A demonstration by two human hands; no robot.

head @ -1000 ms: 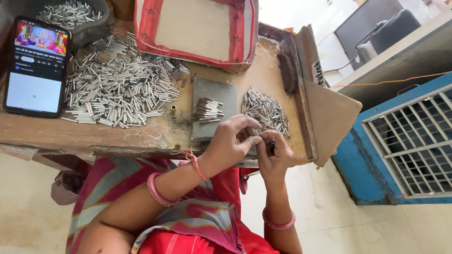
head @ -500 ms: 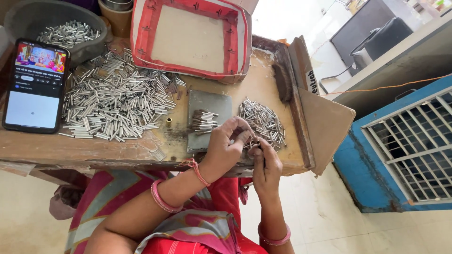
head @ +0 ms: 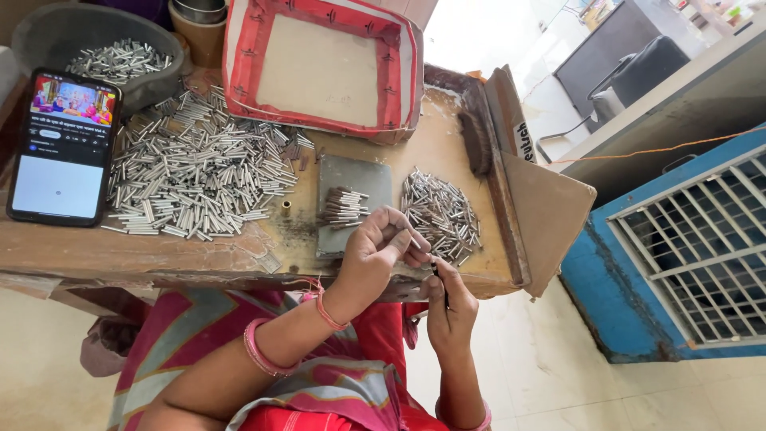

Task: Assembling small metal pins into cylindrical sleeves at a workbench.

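Note:
My left hand (head: 381,247) hovers at the table's front edge, its fingers pinched on a small metal tube (head: 420,241). Just below it, my right hand (head: 449,307) grips a thin dark tool (head: 440,278) whose tip points up at that tube. Right behind the hands lies a small pile of silvery tubes (head: 441,214). A grey pad (head: 353,177) with a short row of darker tubes (head: 343,208) sits to the left of that pile. A large heap of silvery tubes (head: 191,172) covers the table's left half.
A phone (head: 63,146) with a lit screen rests at the table's left. A grey bowl (head: 44,32) of tubes stands at the back left, next to a red-edged tray (head: 323,68). A cardboard flap (head: 542,207) borders the right side. A blue grille (head: 686,239) stands further right.
The view has shifted slightly. Both hands have come a little toward the table's front edge, away from the small pile, still working together on a tube.

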